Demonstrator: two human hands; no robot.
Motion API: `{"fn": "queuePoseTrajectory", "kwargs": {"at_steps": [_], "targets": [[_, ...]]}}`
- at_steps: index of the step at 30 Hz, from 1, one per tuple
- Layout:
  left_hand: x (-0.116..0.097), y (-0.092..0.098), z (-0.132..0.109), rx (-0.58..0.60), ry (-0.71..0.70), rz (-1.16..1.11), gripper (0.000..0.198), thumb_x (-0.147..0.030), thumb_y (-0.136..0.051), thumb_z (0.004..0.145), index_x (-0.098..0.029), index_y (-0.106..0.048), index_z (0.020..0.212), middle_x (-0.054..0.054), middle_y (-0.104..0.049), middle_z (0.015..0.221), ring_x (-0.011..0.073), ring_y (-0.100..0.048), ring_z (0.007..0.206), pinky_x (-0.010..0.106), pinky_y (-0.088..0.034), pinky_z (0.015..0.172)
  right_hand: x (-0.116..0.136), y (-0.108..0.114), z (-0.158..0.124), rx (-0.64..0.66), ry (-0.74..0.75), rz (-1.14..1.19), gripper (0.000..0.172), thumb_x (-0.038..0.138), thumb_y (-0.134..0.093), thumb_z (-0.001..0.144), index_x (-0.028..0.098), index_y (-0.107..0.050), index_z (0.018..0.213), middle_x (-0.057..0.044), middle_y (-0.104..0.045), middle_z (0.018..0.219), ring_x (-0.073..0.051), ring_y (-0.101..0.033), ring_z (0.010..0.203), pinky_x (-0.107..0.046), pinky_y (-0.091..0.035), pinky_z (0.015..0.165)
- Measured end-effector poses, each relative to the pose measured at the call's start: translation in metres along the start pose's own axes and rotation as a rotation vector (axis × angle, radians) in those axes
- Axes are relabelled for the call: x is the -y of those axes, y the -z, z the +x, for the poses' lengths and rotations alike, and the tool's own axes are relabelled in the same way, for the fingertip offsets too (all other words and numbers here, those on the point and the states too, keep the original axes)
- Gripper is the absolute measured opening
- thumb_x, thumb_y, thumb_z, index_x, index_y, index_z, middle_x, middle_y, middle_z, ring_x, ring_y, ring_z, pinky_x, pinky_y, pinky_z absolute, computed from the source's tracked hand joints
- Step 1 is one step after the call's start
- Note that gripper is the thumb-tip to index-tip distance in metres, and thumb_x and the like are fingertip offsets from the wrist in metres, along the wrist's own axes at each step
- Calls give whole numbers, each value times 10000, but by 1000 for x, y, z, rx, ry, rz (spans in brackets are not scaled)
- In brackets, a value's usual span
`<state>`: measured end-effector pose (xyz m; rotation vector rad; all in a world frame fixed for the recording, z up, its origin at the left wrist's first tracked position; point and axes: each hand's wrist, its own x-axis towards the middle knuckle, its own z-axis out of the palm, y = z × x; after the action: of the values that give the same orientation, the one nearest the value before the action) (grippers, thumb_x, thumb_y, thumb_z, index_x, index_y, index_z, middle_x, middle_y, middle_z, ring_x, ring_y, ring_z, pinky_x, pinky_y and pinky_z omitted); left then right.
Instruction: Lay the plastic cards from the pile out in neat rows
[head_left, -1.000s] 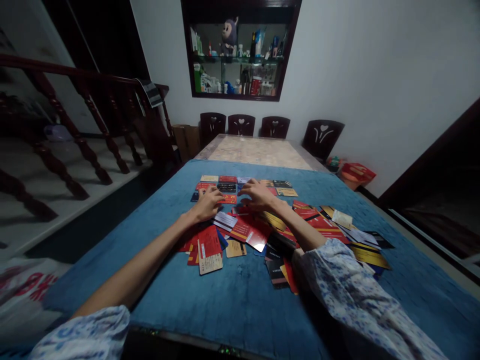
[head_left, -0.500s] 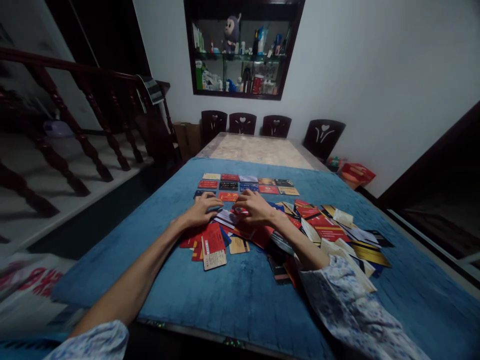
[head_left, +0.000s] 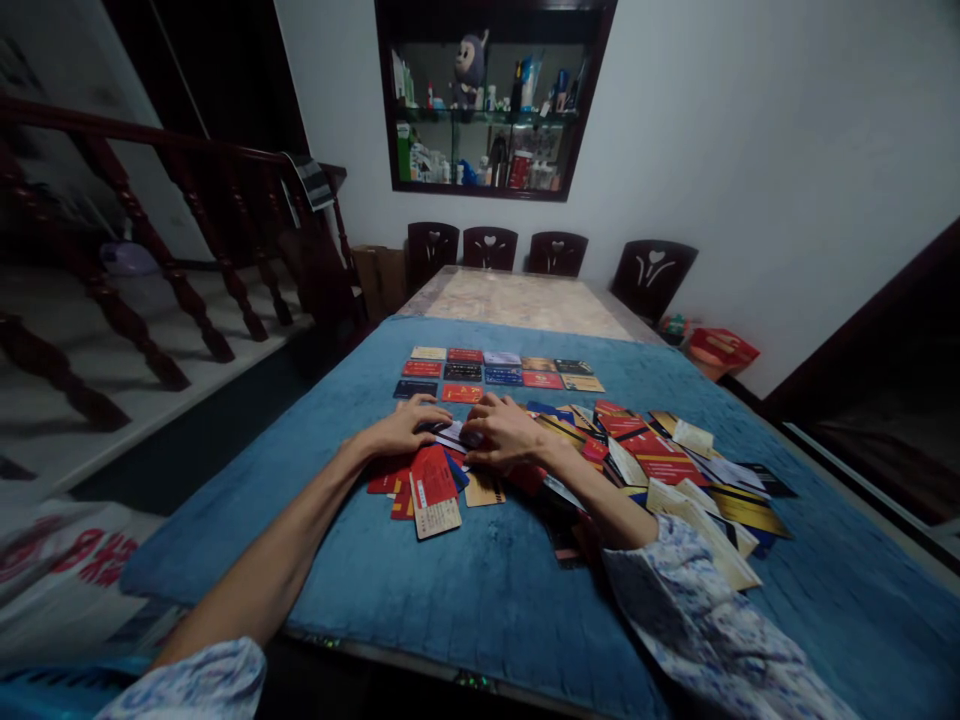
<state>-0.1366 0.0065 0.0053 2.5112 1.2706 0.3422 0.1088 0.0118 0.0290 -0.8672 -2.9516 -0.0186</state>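
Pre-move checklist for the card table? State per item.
1. Contact, left hand: ok, it rests on cards at the left end of the loose pile.
2. Contact, right hand: ok, on pile cards beside the other hand.
3. Single card gripped: cannot tell, the fingers hide it.
4. Neatness of laid-out rows: ok, no overlaps seen.
5. Clearance, right forearm: not ok, it lies across loose cards.
6. Cards on the blue cloth: ok, none seen off it.

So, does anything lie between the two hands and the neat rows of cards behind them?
Nothing visible. The left hand and right hand rest on the loose card pile; only blue cloth shows between them and the card rows.
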Motion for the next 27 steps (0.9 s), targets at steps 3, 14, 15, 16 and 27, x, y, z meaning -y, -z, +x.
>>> {"fn": "queuePoseTrajectory", "kwargs": {"at_steps": [3,14,15,16,27], "targets": [[0,2,-1,16,-2,2,448,-102,-611,826,-261,-666,1241,47,-644,1344,285,-378,1386,537,-316,1153,0,-1,0,-8,-17,7,420,535,-659,866,235,-716,1154,-113,-665,1143,-280,-454,1093,-377,-349,839],[0,10,-10,-12,-1,-9,341,-181,-618,847,-241,-716,1168,54,-690,1245,267,-418,1325,492,-324,1141,-8,-16,5,-98,5,-1,319,396,-642,862,232,-734,1119,-97,-700,1034,-256,-485,1035,-364,-328,829],[1,11,-10,-6,2,-14,329,-196,-617,852,-243,-722,1160,54,-695,1231,265,-422,1326,482,-332,1138,-8,-17,6,-109,18,-7,304,382,-635,865,226,-738,1105,-94,-706,1013,-251,-491,1027,-360,-322,823],[2,12,-11,5,5,-17,320,-212,-616,857,-247,-726,1155,54,-699,1222,264,-427,1328,476,-338,1135,-9,-18,6,-122,30,-15,283,365,-629,868,219,-743,1081,-92,-714,990,-246,-497,1018,-357,-316,816],[2,19,-14,-120,36,-83,275,-251,-590,832,-222,-783,1026,68,-720,1132,218,-619,1122,355,-472,1019,-6,-20,8,-365,29,-95,253,223,-523,953,207,-735,816,-51,-727,785,-190,-512,845,-328,-277,756]]}}
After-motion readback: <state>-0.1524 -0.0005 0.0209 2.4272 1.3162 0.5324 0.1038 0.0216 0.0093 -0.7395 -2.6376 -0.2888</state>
